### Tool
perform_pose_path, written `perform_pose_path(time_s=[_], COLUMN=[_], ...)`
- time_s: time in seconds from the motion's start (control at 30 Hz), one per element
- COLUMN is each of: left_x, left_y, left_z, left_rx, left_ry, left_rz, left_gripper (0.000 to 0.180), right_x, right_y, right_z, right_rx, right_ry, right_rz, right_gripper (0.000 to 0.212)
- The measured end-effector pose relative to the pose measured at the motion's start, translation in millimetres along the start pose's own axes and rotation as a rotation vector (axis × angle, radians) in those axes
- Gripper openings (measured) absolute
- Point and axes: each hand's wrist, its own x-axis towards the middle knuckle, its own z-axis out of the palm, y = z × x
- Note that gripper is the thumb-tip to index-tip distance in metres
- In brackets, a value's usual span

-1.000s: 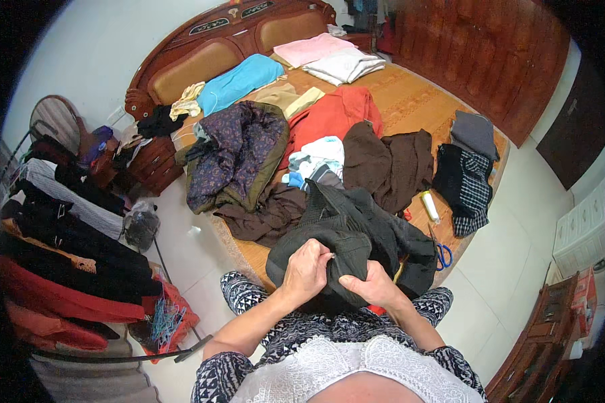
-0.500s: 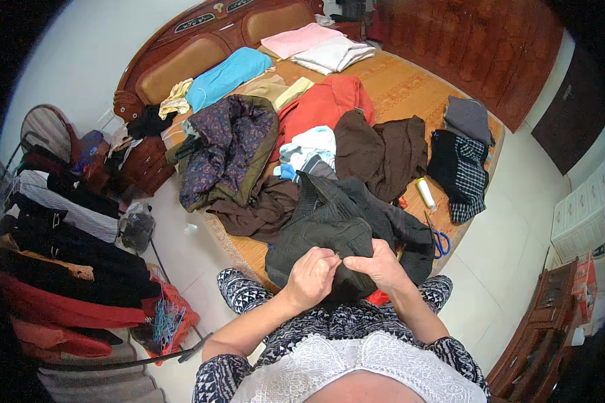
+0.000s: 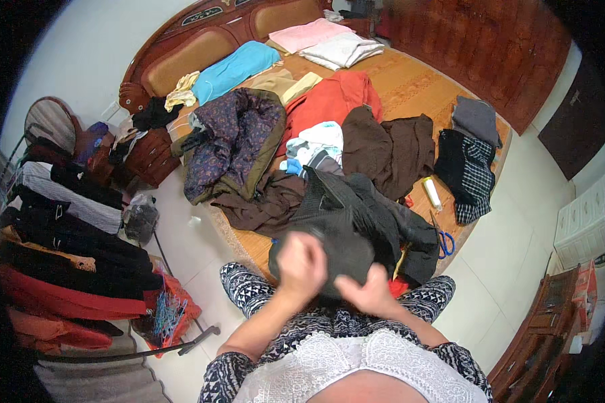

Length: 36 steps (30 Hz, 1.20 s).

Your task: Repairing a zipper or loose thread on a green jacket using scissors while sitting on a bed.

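Garment [image 3: 343, 245], black and partly ribbed, lies bunched on the near edge of a bed [image 3: 420, 87], in front of the seated person. The left hand [image 3: 304, 265] is over its near left part, fingers curled in; blur hides whether they pinch any fabric. The right hand [image 3: 370, 292] is at its near edge, thumb pointing left; its grip cannot be told either. Just right of the garment lie blue-handled scissors [image 3: 446, 244], with a white tube [image 3: 432, 193] slightly farther. Beyond are a brown garment [image 3: 410, 148], a red garment [image 3: 346, 94] and, farther left, a purple floral jacket [image 3: 232, 138]. A blue pillow [image 3: 235, 67] lies at the far left.
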Motion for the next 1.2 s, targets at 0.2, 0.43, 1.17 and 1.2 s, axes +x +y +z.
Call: perform_pose_path(time_s=[0.2,0.43,1.17,1.2], left_x=[32.0,13.6,26.2,29.0], left_y=[-8.6,-18.6,-29.9,-24.6], left_z=[-17.1,-4.2,-16.4,-12.7], left_rx=[-0.194,-0.481,-1.101,-1.109], left_ry=[0.119,0.054,-0.041,-0.051], left_rz=[-0.233,-0.546,-0.934,-0.913], left_gripper=[0.011,0.005,0.013,0.013], right_x=[-1.4,24.9,86.5,77.0], right_y=[15.2,36.2,22.9,13.7], right_z=[-16.5,-36.6,-57.5,-54.3], right_rx=[0.152,0.596,-0.61,-0.431], right_ry=[0.084,0.008,0.438,0.322], right_rz=[0.12,0.134,-0.427,-0.381], right_gripper=[0.028,0.035,0.02,0.019])
